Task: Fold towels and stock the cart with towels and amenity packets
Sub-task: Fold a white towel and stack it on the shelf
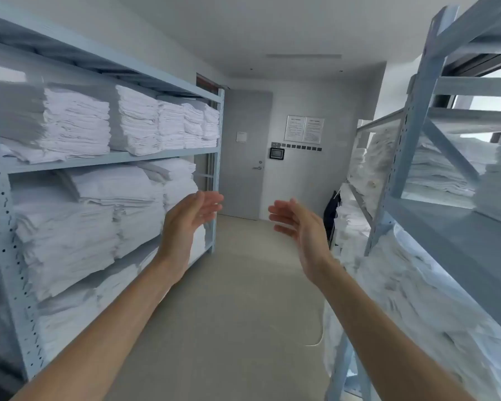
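Both my arms reach forward into the aisle of a linen room. My left hand (190,215) is open with the palm turned inward and holds nothing. My right hand (297,219) faces it, also open with fingers apart, about a hand's width away. Stacks of folded white towels (78,123) fill the pale blue shelving (113,159) on my left, with bigger piles (70,227) on the shelf below. More white linen (402,273) lies heaped on the right-hand rack. No cart and no amenity packets are in view.
A pale blue metal rack (394,180) lines the right side, its upright close to my right forearm. The beige floor (243,285) runs between the racks to a closed grey door (243,157). Notices (304,128) and a small wall panel (277,153) hang on the far wall.
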